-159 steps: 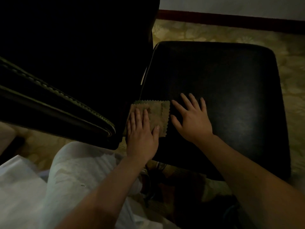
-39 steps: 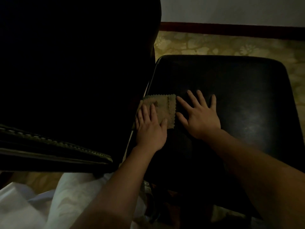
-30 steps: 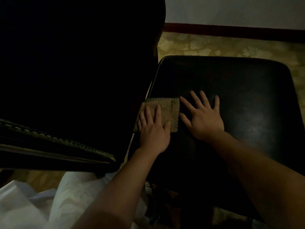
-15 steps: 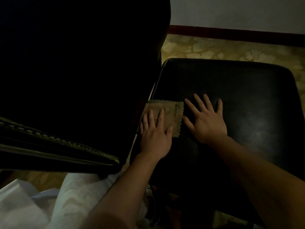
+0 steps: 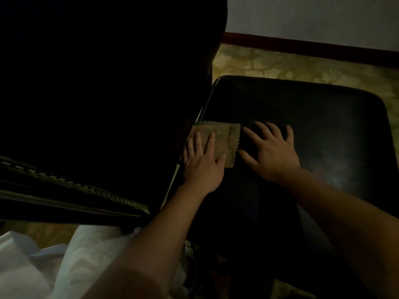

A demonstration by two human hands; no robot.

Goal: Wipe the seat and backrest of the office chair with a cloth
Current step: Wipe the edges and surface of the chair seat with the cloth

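The office chair's black leather seat (image 5: 313, 117) fills the right half of the head view, and its dark backrest (image 5: 97, 93) rises at the left. A small tan cloth (image 5: 224, 137) with zigzag edges lies flat on the seat's left edge, next to the backrest. My left hand (image 5: 201, 165) presses flat on the cloth's near part, fingers apart. My right hand (image 5: 272, 152) rests flat on the bare seat just right of the cloth, fingers spread, holding nothing.
Patterned yellowish carpet (image 5: 302, 65) lies beyond the seat, ending at a dark red skirting board (image 5: 313, 48) and a pale wall. A stitched black armrest or chair edge (image 5: 75, 195) crosses the lower left. My light trouser leg (image 5: 86, 262) shows at the bottom left.
Over the last second both hands and the cloth keep their spot on the seat; only the camera drifts slightly. Since five seconds ago the cloth has slid a little farther along the seat's left edge.
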